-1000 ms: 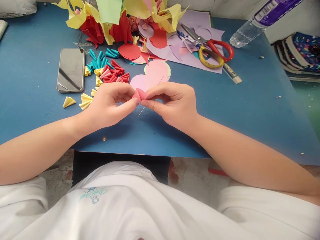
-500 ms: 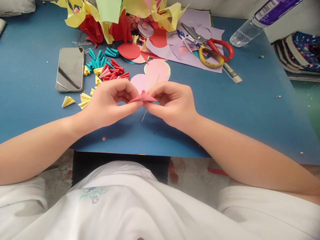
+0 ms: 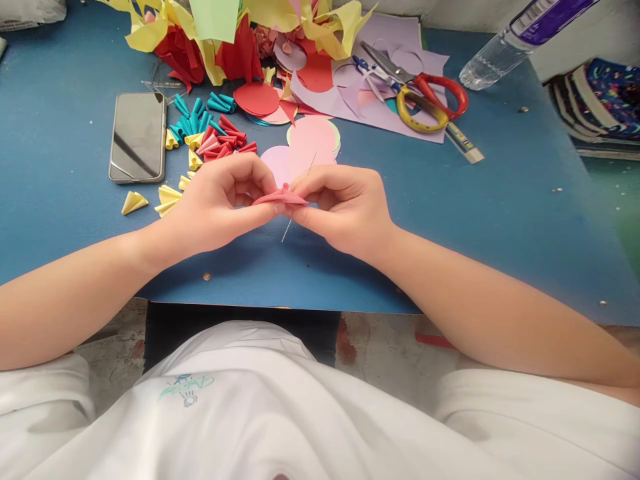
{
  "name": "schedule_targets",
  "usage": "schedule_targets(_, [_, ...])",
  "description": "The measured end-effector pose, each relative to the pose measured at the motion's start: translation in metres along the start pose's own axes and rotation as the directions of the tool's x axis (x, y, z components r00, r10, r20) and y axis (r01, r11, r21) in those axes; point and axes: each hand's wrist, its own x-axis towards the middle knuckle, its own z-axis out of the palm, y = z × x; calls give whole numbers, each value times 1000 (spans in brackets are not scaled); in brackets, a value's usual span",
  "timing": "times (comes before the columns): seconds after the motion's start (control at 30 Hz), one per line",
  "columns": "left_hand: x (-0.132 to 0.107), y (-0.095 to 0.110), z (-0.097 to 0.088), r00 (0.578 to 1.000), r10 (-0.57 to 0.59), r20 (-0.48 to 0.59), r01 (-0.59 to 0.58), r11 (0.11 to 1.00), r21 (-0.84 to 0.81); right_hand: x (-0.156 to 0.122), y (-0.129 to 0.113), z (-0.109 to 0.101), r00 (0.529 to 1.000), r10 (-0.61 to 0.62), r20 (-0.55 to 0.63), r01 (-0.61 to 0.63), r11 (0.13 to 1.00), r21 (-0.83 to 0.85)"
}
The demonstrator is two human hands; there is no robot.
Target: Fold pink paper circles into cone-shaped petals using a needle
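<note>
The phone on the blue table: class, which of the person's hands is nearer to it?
Left. The left hand sits just right of and below the phone; the right hand is farther right, beyond the folded pink paper that both hands pinch.

Paper-craft work table, informal; whether in a home or a classroom cannot be told.
- Blue table top (image 3: 500, 200), screw heads showing.
- Heap of cut coloured paper scraps (image 3: 220, 33).
- Scissors (image 3: 443, 85), ruler (image 3: 465, 143).
- Rolled paper cones (image 3: 220, 137) in teal, red and yellow.
- Pink paper circles (image 3: 314, 137); pink paper piece (image 3: 280, 197) in hand.
- Phone (image 3: 137, 137), water bottle (image 3: 500, 53), stacked notebooks (image 3: 595, 107).
</note>
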Motion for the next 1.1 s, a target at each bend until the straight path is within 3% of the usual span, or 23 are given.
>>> schedule_targets(0.43, [-2, 11, 6, 968, -34, -249, 57, 995, 86, -3, 1, -2, 999, -37, -14, 34, 988, -150])
schedule_targets(0.7, [-1, 11, 7, 971, -146, -187, 153, 988, 24, -3, 4, -2, 1000, -10, -17, 7, 984, -179])
schedule_targets(0.93, [3, 6, 4, 938, -260, -228, 253, 966, -59, -3, -9, -1, 980, -27, -196, 18, 999, -51])
schedule_targets(1.1, [3, 4, 5, 922, -328, -205, 315, 944, -94, -1, -8, 1, 978, 37, -206, -37, 999, 0])
